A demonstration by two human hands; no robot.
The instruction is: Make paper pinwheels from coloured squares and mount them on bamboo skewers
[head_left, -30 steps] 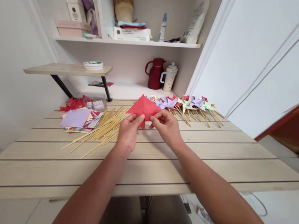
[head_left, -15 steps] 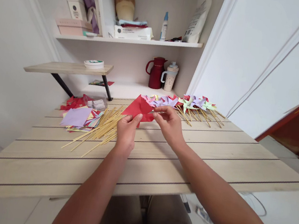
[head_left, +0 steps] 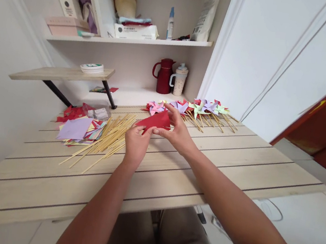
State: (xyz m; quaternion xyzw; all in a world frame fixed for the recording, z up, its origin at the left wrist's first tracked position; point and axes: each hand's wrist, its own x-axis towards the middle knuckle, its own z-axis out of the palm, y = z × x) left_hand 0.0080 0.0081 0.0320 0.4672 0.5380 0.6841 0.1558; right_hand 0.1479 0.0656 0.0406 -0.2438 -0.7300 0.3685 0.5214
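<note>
Red paper [head_left: 156, 121]: it was held in the air above the counter [head_left: 160, 175], between the two hands and touched by both of them.
Left hand [head_left: 135, 144]: it gripped the near left part of the red paper, with the thumb lying along the near edge.
Right hand [head_left: 176, 134]: it was curved around the right end of the red paper and held it, the thumb at the near edge and the fingers at the far corner.
Pack [head_left: 136, 31]: a dark round mark and dark characters were printed on it, too small for sure reading.
Cup [head_left: 180, 80]: it carried on the front one letter, which looked like an L.
Pump bottle [head_left: 69, 2]: it had a dark round emblem, and small print under it.
Bag [head_left: 206, 13]: its printed lines were blurred.
Sheet's look: plain, strong red, bent and not flat, with one small tip showing below, between the hands.
Sticks [head_left: 113, 134]: they lay loosely to the left of the left hand.
Pile [head_left: 75, 128]: coloured sheets, a lilac one on top, were beside the sticks.
Pinwheels [head_left: 197, 110]: they lay in a row beyond the right hand.
</note>
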